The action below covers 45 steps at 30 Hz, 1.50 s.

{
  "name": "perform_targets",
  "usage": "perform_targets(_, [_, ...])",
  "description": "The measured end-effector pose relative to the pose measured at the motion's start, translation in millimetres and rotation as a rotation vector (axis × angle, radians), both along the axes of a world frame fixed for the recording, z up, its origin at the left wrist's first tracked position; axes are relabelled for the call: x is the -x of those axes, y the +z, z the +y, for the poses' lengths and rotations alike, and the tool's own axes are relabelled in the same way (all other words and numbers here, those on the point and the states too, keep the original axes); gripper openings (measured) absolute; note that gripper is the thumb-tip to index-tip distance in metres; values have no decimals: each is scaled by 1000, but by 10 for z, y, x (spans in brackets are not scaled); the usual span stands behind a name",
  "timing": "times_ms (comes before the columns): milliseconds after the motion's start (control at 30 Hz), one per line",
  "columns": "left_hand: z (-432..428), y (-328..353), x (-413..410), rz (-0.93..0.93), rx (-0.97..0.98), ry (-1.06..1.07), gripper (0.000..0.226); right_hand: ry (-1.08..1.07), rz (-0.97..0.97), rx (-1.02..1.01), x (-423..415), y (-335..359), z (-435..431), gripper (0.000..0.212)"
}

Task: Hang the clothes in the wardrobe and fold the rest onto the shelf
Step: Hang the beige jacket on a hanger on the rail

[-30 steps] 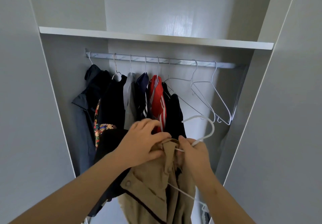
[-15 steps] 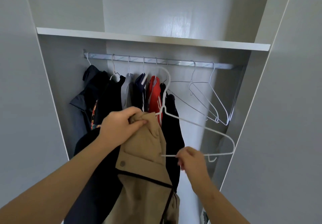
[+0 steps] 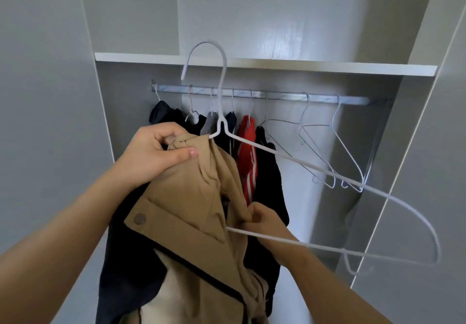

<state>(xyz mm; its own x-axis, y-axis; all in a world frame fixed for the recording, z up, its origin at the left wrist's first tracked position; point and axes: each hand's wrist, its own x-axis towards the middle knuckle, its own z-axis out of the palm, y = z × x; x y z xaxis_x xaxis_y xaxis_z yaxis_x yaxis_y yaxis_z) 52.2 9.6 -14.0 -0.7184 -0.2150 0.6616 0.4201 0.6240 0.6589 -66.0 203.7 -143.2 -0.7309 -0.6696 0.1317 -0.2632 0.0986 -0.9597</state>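
Note:
A tan jacket (image 3: 186,212) with a dark trim line and a snap button hangs in front of me, partly threaded on a white wire hanger (image 3: 315,167). My left hand (image 3: 156,155) grips the jacket's collar at the hanger's neck. My right hand (image 3: 264,220) pinches the jacket's fabric beside the hanger's bottom wire, lower down. The hanger's hook (image 3: 204,54) points up in front of the shelf edge, above the rail (image 3: 277,95). The hanger's right arm sticks out bare to the right.
Several dark garments and a red one with white stripes (image 3: 248,152) hang on the rail's left half. Empty wire hangers (image 3: 332,147) hang on its right half. A white shelf (image 3: 327,68) runs above the rail. Grey wardrobe panels stand on both sides.
The jacket and hanger have risen, so the hook is now up at shelf height. My right hand went from the hanger's bottom wire to the jacket's fabric. The view tilted and came closer.

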Motion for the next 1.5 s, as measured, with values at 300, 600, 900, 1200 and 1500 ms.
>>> perform_targets(300, [-137, 49, -20, -48, 5, 7, 40, 214, -27, -160, -28, -61, -42, 33])
perform_targets(600, [-157, 40, 42, -10, -2, 20, 32, 181, -134, -119, -3, -102, -82, 43])
perform_targets(900, [-256, -76, 19, 10, -69, 24, 35, 245, 157, -655, 46, -313, 23, 57])
perform_targets(1200, [-680, -116, -93, -233, -35, 66, 26, -244, 350, -419, 331, -185, 207, 16])
perform_targets(1500, [-867, -336, -66, -445, 412, 106, 49, -378, 341, -184, 469, -13, 252, 30])
